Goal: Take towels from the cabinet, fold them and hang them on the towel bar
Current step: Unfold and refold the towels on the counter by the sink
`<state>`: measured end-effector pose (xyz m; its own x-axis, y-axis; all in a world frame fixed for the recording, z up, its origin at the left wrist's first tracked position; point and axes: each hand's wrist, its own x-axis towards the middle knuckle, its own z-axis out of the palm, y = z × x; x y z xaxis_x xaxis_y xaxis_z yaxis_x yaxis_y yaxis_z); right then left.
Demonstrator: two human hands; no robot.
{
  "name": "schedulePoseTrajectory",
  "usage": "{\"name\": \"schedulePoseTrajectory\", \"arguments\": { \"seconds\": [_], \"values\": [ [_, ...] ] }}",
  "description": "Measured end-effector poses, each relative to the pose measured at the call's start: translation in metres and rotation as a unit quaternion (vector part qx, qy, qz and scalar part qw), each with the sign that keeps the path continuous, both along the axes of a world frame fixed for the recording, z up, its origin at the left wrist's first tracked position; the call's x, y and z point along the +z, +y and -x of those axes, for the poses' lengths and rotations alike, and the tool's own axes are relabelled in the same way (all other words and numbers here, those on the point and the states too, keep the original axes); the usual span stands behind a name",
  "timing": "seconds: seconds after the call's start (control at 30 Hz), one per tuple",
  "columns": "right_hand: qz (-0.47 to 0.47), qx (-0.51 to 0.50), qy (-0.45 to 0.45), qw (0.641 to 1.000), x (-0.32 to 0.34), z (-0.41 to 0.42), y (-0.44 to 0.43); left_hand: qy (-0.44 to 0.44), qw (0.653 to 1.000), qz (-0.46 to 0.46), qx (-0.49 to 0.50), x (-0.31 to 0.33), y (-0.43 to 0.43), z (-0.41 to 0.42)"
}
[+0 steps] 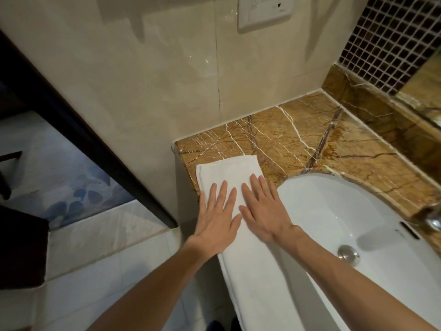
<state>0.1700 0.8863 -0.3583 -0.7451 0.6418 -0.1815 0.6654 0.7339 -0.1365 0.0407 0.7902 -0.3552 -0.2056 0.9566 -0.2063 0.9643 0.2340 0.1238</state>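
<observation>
A white towel (229, 170), folded into a long narrow strip, lies along the left end of the brown marble counter (298, 139) and runs toward me over the sink's left rim. My left hand (216, 219) and my right hand (265, 209) lie flat on it side by side, palms down, fingers spread. Neither hand grips the cloth. No cabinet or towel bar is in view.
A white sink (346, 211) with a metal drain plug (348, 254) fills the right side, a chrome tap (433, 220) at its far edge. A beige tiled wall (143, 80) stands behind, a dark door frame (78, 130) at left, and pale floor tiles (100, 259) below.
</observation>
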Motion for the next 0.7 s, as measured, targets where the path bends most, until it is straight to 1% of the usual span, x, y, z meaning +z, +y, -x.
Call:
{"name": "schedulePoseTrajectory", "arguments": {
  "seconds": [0.1, 0.23, 0.33, 0.43, 0.57, 0.7],
  "values": [
    [0.005, -0.001, -0.01, 1.0, -0.005, -0.013, -0.02, 0.035, 0.999, 0.016, -0.022, -0.006, -0.012, -0.015],
    [0.011, -0.036, -0.014, 0.999, -0.005, -0.016, -0.026, 0.067, 0.997, 0.032, -0.03, -0.01, -0.01, -0.016],
    [0.018, -0.022, 0.009, 1.0, 0.0, -0.027, -0.043, 0.082, 0.995, 0.032, -0.044, -0.006, -0.014, -0.02],
    [0.031, -0.017, 0.031, 0.999, 0.003, -0.056, -0.065, 0.067, 0.996, 0.034, -0.053, 0.005, -0.032, -0.037],
    [0.072, -0.067, 0.053, 0.994, 0.017, -0.1, -0.095, 0.037, 0.995, 0.046, -0.083, 0.017, -0.067, -0.067],
    [0.094, -0.106, 0.022, 0.99, 0.023, -0.13, -0.12, 0.036, 0.99, 0.064, -0.117, 0.018, -0.087, -0.089]
  ]
}}
